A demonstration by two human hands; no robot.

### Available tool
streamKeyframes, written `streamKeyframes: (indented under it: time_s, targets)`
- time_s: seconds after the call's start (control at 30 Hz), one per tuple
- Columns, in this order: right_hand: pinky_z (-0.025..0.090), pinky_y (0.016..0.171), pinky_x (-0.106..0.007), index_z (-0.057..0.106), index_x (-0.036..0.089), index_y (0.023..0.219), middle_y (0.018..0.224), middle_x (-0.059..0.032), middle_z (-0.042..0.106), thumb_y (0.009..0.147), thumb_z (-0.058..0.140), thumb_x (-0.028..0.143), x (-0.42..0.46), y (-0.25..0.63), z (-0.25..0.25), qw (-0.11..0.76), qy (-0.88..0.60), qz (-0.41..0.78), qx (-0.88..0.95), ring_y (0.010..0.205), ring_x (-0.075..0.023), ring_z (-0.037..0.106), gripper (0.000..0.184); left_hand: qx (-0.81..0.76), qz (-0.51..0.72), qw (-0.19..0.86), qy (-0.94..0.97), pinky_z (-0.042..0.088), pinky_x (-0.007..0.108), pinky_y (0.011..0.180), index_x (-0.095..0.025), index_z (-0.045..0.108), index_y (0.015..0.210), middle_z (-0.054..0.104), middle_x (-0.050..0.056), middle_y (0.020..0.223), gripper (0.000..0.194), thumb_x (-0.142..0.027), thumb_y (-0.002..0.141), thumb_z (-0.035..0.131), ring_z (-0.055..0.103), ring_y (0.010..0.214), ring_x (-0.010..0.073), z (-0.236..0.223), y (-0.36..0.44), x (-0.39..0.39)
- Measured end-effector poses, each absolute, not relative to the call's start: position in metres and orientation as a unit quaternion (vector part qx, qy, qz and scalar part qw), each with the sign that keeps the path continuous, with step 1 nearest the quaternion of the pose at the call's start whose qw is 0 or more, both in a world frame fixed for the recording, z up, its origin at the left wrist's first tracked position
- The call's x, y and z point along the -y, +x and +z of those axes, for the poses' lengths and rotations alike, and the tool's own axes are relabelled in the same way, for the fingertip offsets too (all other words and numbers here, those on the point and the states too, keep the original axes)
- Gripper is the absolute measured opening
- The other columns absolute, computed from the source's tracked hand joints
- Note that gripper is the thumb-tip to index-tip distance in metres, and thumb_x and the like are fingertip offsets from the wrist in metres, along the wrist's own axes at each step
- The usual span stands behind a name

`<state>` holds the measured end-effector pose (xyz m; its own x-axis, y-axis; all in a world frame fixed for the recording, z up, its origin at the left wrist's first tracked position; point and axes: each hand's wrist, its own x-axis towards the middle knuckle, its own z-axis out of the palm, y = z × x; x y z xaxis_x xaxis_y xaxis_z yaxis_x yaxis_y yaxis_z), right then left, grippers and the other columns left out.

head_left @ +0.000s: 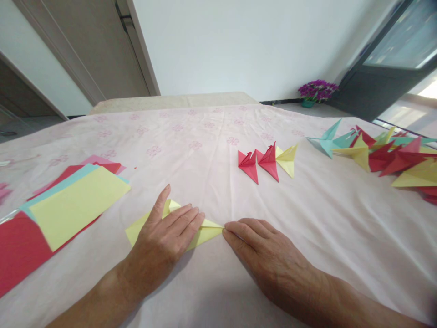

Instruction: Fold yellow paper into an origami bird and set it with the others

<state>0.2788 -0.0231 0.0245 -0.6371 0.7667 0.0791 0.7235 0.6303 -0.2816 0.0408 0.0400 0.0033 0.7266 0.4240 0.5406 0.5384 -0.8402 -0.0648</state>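
A partly folded yellow sheet of paper [201, 238] lies on the cloth in front of me, narrowing to a point on its right. My left hand [167, 232] rests flat across its middle, fingers stretched out and thumb apart, covering much of the folds. At the right tip, the thumb and fingers of my right hand [259, 246] pinch the paper's point. Beyond my hands stand two red paper cranes [268, 163] and a yellow paper crane [288, 160] in a row.
Stacked coloured paper sheets [80, 200] lie at the left, yellow on top. A pile of folded paper cranes [385, 157] in several colours sits at the right. A pale flowered tablecloth [191, 168] covers the table. Purple flowers [317, 90] stand on the floor beyond.
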Motion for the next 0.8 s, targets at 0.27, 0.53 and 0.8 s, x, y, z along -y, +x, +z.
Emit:
streamKeyframes:
  time_s: [0.27, 0.53, 0.8]
  targets:
    - [0.051, 0.086, -0.038, 0.056, 0.012, 0.120, 0.112, -0.0123, 0.063, 0.093, 0.048, 0.009, 0.0217, 0.2786, 0.0252, 0.096, -0.416, 0.099, 0.899, 0.101, -0.0223, 0.055, 0.029, 0.265, -0.253, 0.103, -0.925, 0.014, 0.072, 0.112, -0.016, 0.066, 0.116, 0.072, 0.007, 0.115, 0.030, -0.017, 0.098, 0.042, 0.064, 0.109, 0.0290, 0.0015, 0.0403, -0.0310]
    - [0.052, 0.087, -0.040, 0.055, 0.010, 0.122, 0.114, -0.0125, 0.062, 0.092, 0.051, 0.010, 0.0213, 0.2793, 0.0239, 0.101, -0.413, 0.094, 0.900, 0.102, -0.0229, 0.056, 0.030, 0.267, -0.259, 0.095, -0.923, 0.014, 0.072, 0.112, -0.015, 0.068, 0.111, 0.072, 0.007, 0.113, 0.028, -0.016, 0.098, 0.043, 0.064, 0.110, 0.0293, 0.0008, 0.0401, -0.0300]
    - [0.053, 0.092, -0.040, 0.051, 0.005, 0.129, 0.126, -0.0180, 0.060, 0.091, 0.050, 0.009, 0.0238, 0.2796, 0.0192, 0.114, -0.380, 0.027, 0.917, 0.114, -0.0264, 0.055, 0.038, 0.260, -0.257, 0.104, -0.925, 0.013, 0.071, 0.113, -0.015, 0.069, 0.108, 0.074, 0.007, 0.110, 0.026, -0.016, 0.097, 0.045, 0.066, 0.106, 0.0279, 0.0022, 0.0419, -0.0308]
